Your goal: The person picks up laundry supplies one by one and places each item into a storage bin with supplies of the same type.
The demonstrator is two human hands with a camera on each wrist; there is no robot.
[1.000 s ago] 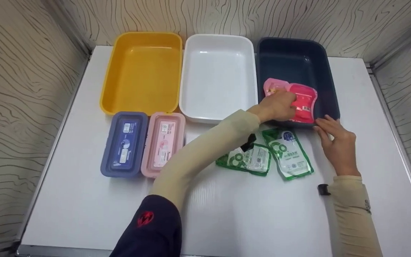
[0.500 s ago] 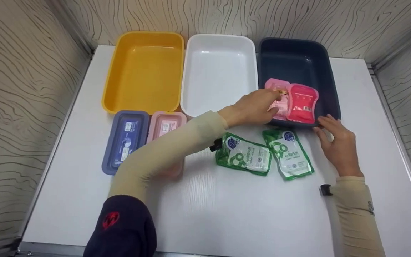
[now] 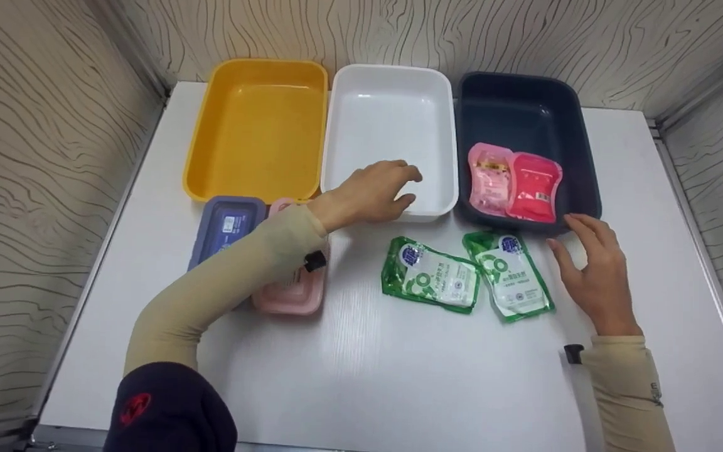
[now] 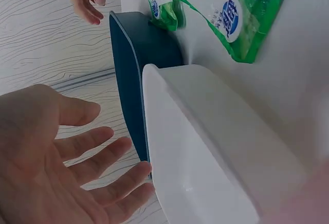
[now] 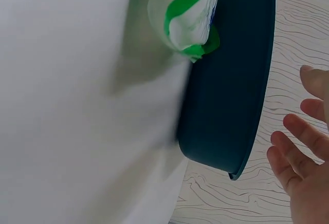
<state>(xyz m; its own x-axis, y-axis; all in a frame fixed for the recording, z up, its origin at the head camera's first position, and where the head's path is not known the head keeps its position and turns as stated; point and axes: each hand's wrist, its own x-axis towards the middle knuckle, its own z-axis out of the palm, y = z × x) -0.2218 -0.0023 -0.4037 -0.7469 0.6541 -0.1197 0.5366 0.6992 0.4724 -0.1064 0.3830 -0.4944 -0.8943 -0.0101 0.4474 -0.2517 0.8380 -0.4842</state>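
My left hand (image 3: 364, 196) is above the front edge of the white tub (image 3: 390, 132), its fingers loosely bent around nothing. In the left wrist view its spread fingers show beside the tub's rim. My right hand (image 3: 600, 282) is by the front right corner of the navy tub (image 3: 518, 107), fingers extended and holding nothing. Inside the navy tub, a pale pink pouch (image 3: 490, 188) and a hot-pink pouch (image 3: 534, 191) lie side by side. Two green-and-white pouches lie flat in front of the tubs: the left pouch (image 3: 433, 276) sideways, the right pouch (image 3: 512, 276) nearly lengthwise.
A yellow tub (image 3: 255, 132) stands left of the white one. In front of it are a blue lidded box (image 3: 226, 223) and a pink lidded box (image 3: 289, 298), both partly covered by my left arm. Wood-patterned walls enclose the white table (image 3: 399, 383) at the back and sides.
My left hand has let go of the pouches in the navy tub and moved left to the white tub. My right hand has eased slightly down off the navy tub's corner.
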